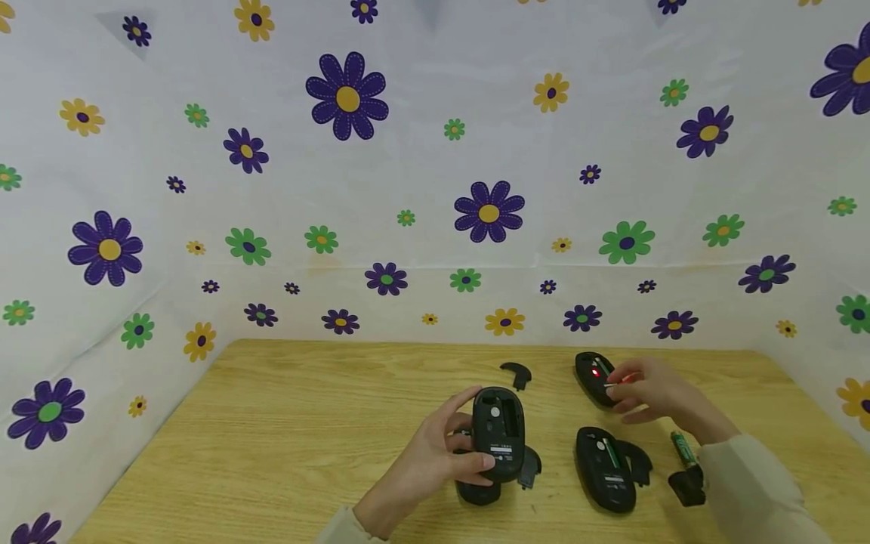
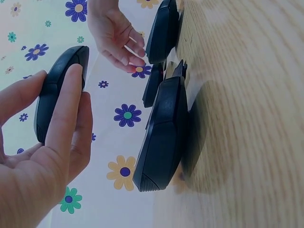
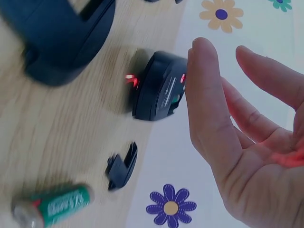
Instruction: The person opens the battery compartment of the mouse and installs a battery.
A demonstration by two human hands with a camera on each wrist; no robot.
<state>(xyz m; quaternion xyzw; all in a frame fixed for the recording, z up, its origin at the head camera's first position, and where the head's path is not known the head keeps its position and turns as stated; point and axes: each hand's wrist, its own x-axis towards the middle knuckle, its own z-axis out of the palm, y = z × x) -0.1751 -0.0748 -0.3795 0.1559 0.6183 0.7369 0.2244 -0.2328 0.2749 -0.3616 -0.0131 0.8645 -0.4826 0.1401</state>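
Note:
My left hand (image 1: 435, 449) grips a black computer mouse (image 1: 498, 431) by its edges, underside up, its battery slot uncovered and looking vacant. Directly below it, another black mouse (image 1: 478, 493) rests on the table, partly hidden. At the back right lies a mouse with a lit red sensor (image 1: 595, 372) and a battery in its slot. My right hand (image 1: 655, 393) hovers over that one; in the right wrist view its thumb and fingers (image 3: 204, 90) are apart with nothing between them. Nearer the front is a third mouse on the table (image 1: 605, 472), with a green battery showing inside.
Black battery covers lie about: one at the back (image 1: 518, 374), one by the left hand (image 1: 530, 467), one against the front mouse (image 1: 637, 462), another near the right sleeve (image 1: 688, 485). A loose green battery (image 1: 683, 449) sits beside that sleeve. Flowered cloth (image 1: 408, 151) surrounds the wooden table (image 1: 306, 423).

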